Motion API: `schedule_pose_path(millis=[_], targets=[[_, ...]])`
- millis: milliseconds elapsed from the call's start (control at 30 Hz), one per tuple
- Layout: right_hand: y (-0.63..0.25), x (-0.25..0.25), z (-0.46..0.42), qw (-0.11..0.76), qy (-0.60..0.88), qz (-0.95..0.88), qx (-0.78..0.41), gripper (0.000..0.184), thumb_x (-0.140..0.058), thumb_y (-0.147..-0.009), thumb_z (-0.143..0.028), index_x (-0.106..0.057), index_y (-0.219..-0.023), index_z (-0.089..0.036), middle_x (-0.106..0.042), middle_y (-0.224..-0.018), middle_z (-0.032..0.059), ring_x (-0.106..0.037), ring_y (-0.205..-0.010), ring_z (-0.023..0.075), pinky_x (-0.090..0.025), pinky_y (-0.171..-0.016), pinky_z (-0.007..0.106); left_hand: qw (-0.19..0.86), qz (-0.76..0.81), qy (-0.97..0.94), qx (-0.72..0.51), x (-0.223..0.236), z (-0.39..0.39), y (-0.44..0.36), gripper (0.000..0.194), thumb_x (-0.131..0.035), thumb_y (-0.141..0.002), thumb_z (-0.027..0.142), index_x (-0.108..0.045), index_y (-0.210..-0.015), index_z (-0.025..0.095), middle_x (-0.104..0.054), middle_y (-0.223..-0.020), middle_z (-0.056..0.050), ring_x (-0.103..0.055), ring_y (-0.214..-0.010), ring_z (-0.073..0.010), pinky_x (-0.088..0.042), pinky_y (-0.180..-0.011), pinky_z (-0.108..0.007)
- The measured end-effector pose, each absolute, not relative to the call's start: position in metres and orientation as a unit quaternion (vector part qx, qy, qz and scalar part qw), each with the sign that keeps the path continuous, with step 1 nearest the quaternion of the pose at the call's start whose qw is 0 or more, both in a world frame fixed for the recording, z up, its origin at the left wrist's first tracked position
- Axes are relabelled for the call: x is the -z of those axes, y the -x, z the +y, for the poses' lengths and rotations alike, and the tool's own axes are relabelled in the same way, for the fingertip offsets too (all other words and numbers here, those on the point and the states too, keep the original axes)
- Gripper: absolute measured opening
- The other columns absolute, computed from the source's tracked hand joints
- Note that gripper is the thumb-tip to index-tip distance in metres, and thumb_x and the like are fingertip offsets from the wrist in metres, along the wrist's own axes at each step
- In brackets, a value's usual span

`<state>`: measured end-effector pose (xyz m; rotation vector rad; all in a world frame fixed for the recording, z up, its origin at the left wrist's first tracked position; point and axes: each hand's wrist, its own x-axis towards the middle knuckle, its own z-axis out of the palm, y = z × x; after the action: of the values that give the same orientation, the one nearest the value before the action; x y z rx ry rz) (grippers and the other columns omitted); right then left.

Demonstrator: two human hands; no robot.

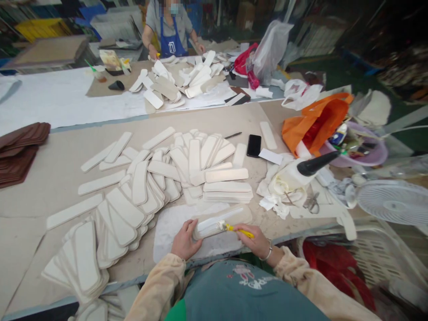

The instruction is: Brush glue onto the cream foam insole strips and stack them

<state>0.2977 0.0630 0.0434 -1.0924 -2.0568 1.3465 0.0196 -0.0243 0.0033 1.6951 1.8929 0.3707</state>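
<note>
My right hand (253,239) grips a small brush (245,232) by its yellow handle. Its bristles, loaded with white paste, touch a pale oblong piece (240,216) with rounded ends. White streaks cover part of that piece, which lies on a whitish sheet (166,227) at the table's near edge. At the piece's left end, my left hand (186,240) holds it between thumb and fingers. Just beyond is a neat stack of similar pieces (228,192). Many more spread out in fanned piles (115,214) to the left and behind.
A black phone (254,146), a white container with a black nozzle (294,174) and scissors (311,203) lie to the right. An orange bag (314,120), purple basin (371,142) and fan (394,203) stand beyond. Brown pieces (20,154) are far left. A co-worker (172,31) works opposite.
</note>
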Motion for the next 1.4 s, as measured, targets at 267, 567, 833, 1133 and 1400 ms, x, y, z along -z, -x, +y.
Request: schedule_pose_path(millis=[267,567,833,1133,1400], targets=[[-0.353,-0.037,0.074,0.250,0.495,-0.707,-0.440,0.023,-0.046,-0.085,-0.032,-0.063,-0.093,-0.018,-0.064,-0.064,0.0032,-0.061,-0.053,0.0144,-0.050,-0.050,0.024,0.263,0.708,-0.642,-0.132,0.001,-0.024,-0.019,0.063,-0.055,-0.070,0.034,-0.036,-0.129,0.026,-0.042,-0.124,-0.006,-0.049,-0.110,-0.0224,-0.045,-0.089,-0.033],[-0.371,-0.047,0.079,0.268,0.493,-0.743,-0.364,0.020,-0.048,-0.084,-0.028,-0.063,-0.092,-0.018,-0.066,-0.070,0.0050,-0.064,-0.063,0.0172,-0.052,-0.061,0.028,0.252,0.708,-0.648,-0.130,0.003,-0.025,-0.020,0.063,-0.054,-0.071,0.033,-0.034,-0.131,0.025,-0.042,-0.123,-0.007,-0.049,-0.109,-0.0219,-0.046,-0.089,-0.032],[-0.316,-0.046,0.073,0.304,0.397,-0.760,-0.416,0.019,-0.047,-0.085,-0.025,-0.062,-0.094,-0.017,-0.067,-0.078,0.0061,-0.064,-0.070,0.0153,-0.050,-0.066,0.026,0.247,0.710,-0.648,-0.124,-0.001,-0.025,-0.023,0.061,-0.053,-0.072,0.033,-0.035,-0.130,0.025,-0.044,-0.122,-0.007,-0.050,-0.108,-0.0215,-0.046,-0.089,-0.033],[-0.288,-0.048,0.065,0.276,0.351,-0.767,-0.462,0.020,-0.045,-0.086,-0.024,-0.061,-0.096,-0.017,-0.067,-0.077,0.0040,-0.062,-0.067,0.0126,-0.048,-0.063,0.022,0.245,0.705,-0.654,-0.127,-0.002,-0.025,-0.023,0.063,-0.055,-0.071,0.033,-0.035,-0.130,0.023,-0.043,-0.123,-0.008,-0.049,-0.110,-0.0224,-0.045,-0.090,-0.035],[-0.248,-0.044,0.053,0.252,0.293,-0.776,-0.499,0.023,-0.044,-0.086,-0.025,-0.061,-0.100,-0.018,-0.067,-0.084,0.0037,-0.061,-0.072,0.0122,-0.048,-0.068,0.021,0.248,0.699,-0.659,-0.126,0.002,-0.025,-0.021,0.063,-0.056,-0.070,0.033,-0.035,-0.128,0.021,-0.043,-0.122,-0.009,-0.048,-0.110,-0.0220,-0.045,-0.090,-0.034]])
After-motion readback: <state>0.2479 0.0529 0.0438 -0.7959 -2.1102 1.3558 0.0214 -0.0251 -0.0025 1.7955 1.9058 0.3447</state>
